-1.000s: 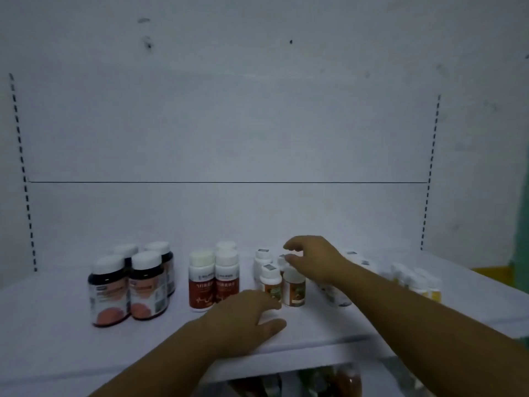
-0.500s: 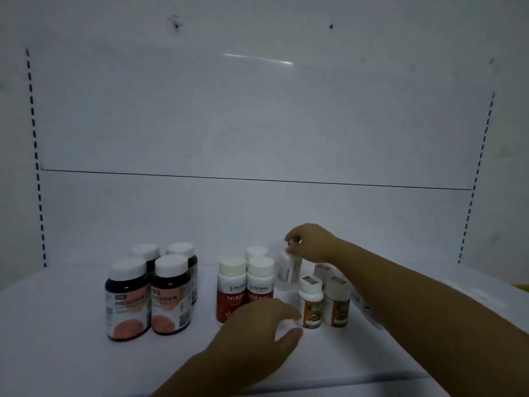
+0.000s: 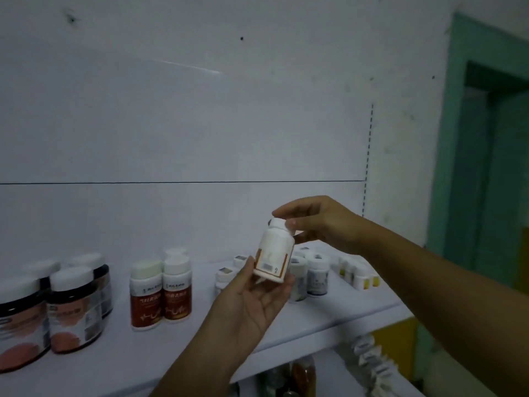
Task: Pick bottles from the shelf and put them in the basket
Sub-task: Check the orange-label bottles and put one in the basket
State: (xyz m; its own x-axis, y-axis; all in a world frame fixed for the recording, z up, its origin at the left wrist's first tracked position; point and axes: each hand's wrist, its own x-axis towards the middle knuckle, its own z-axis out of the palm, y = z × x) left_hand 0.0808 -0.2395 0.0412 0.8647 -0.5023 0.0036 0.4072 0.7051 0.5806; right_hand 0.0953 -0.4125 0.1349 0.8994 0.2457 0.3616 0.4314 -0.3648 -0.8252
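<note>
The right hand pinches the cap of a white bottle between thumb and fingertips and holds it slightly tilted in the air above the shelf. The left hand lies palm up beneath the bottle, with its fingers nearly straight and touching the base and its thumb against the lower side. On the shelf stand dark jars at the left, red-labelled bottles beside them, and small white bottles behind the held bottle.

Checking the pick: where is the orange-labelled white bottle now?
Head view, right of centre: the bottle is held above the shelf, the right hand pinching its cap and the left hand supporting its base, in front of the small bottles.
</note>
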